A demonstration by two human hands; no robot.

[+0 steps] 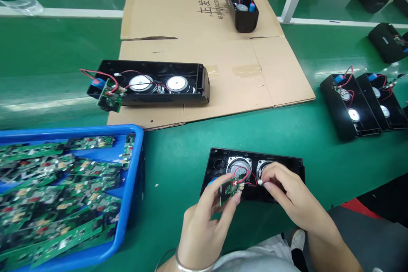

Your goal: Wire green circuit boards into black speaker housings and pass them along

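Between the fingertips of my left hand [208, 219] is a small green circuit board [228, 190], tilted, with red wires running from it. My right hand [291, 195] pinches a small white wire connector [260, 182] to the right of the board. Below both hands, a black speaker housing [290, 161] lies on the green table with its inside facing up. Two round speaker drivers [239, 165] show in it; the right one is partly covered by my right fingers. A bit of a blue cylinder [213, 180] shows beside my left fingers.
A blue tray [135, 170] holding many circuit boards stands at the left. On the flat cardboard [223, 59] lie a housing with a board attached [204, 80] and another housing [245, 21]. More black housings [338, 110] line the right side. A clear bottle [22, 2] is at the upper left.
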